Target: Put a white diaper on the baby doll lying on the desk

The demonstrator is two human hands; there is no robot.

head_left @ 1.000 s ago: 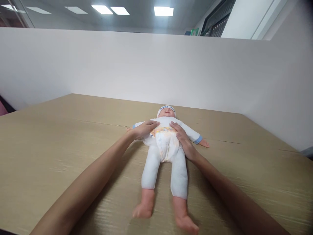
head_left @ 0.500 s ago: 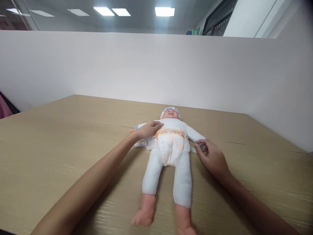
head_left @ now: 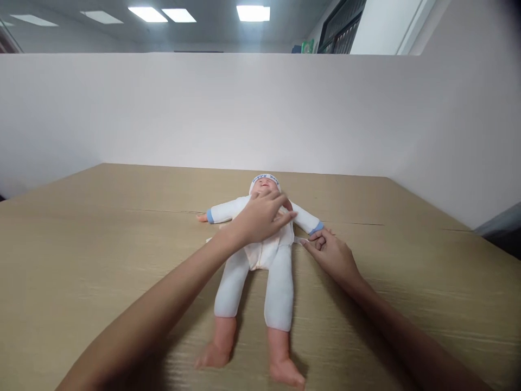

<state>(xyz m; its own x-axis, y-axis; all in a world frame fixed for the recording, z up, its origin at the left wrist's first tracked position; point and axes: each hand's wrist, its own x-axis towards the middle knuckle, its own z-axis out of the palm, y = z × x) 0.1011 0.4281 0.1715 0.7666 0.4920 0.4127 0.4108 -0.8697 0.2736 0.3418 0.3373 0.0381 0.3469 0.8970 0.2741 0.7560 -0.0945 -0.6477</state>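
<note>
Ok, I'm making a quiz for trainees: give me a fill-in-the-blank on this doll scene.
1. The doll lies on its ____ on the table.
2. The left hand rests on the doll's ____.
3. The right hand pinches a diaper ____ beside the doll's waist.
4. The doll's feet are ____.

Missing words: back; chest; tab; bare

A soft-bodied baby doll in a white sleepsuit (head_left: 260, 255) lies on its back on the light wooden table (head_left: 81, 244), head toward the white partition wall (head_left: 203, 108) behind — feet nearest the camera. The left hand (head_left: 260, 220) rests on its chest; the right hand (head_left: 331, 254) lies just beside its hip — at a small white tab (head_left: 300, 240).
</note>
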